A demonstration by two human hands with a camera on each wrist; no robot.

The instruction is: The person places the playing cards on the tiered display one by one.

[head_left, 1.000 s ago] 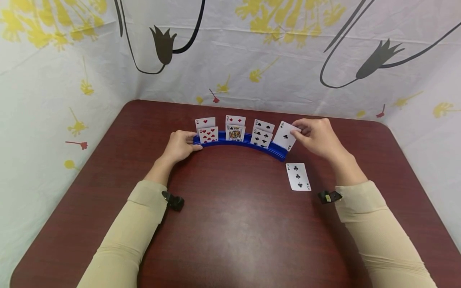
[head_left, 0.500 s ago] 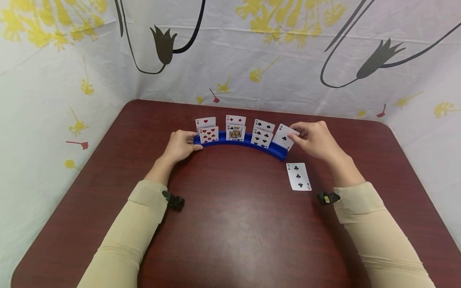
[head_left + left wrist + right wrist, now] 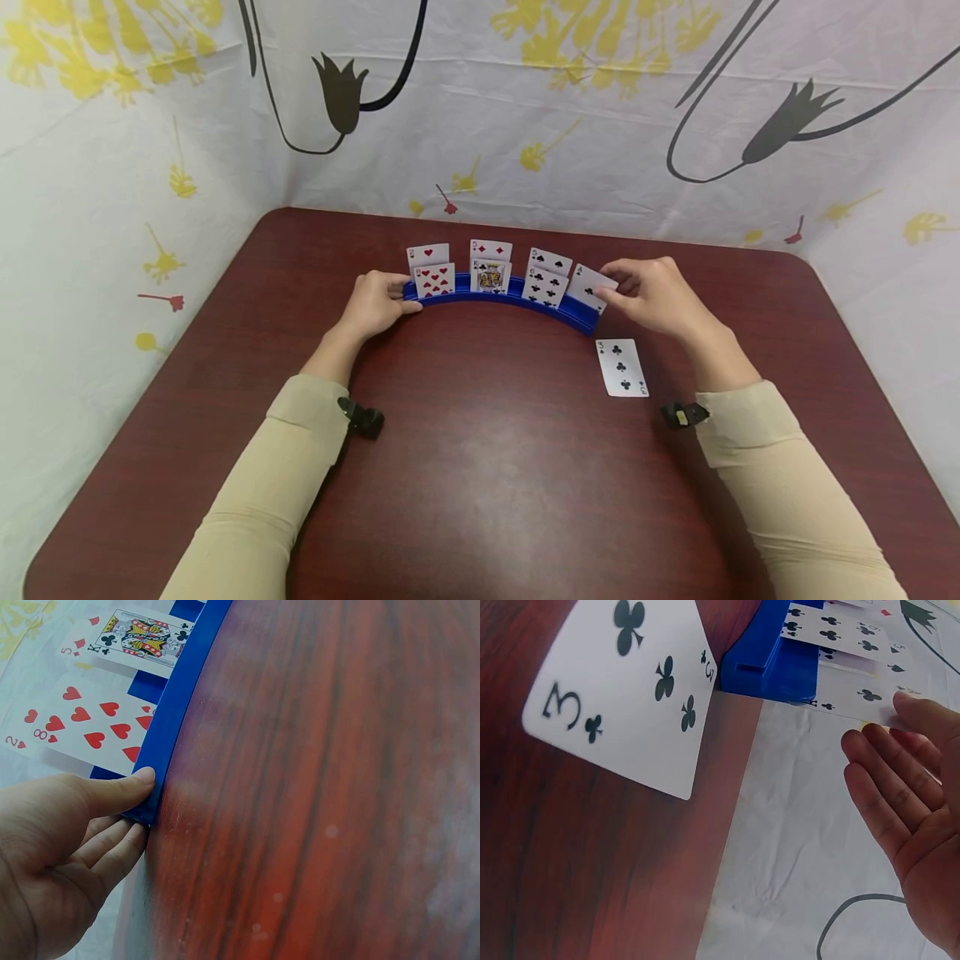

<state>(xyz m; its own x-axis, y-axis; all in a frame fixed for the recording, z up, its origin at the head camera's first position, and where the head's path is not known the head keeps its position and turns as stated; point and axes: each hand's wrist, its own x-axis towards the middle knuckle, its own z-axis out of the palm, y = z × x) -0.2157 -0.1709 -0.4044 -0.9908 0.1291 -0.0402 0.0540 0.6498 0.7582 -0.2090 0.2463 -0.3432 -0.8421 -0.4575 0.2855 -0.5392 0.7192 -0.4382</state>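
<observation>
A curved blue card holder [image 3: 577, 315] stands near the back of the table, and my left hand [image 3: 371, 307] grips its left end, thumb in front. At the other end, my right hand [image 3: 660, 292] pinches the ace of clubs [image 3: 587, 285] by its right edge; the card's lower edge is down in the holder. Three pairs of cards stand in it: the eight of hearts [image 3: 97, 724] before the two of hearts [image 3: 427, 252], the king of clubs [image 3: 490, 277] before the five of diamonds [image 3: 491, 249], the six of clubs [image 3: 545, 288] before the five of spades [image 3: 551, 260].
The three of clubs [image 3: 622, 368] lies face up on the dark red table [image 3: 480, 467], just in front of the holder's right end. White patterned sheets [image 3: 480, 167] hang behind the table and at both sides.
My right hand has moved the ace of clubs down and slightly left, lower into the holder. The left hand and the other cards have stayed in place.
</observation>
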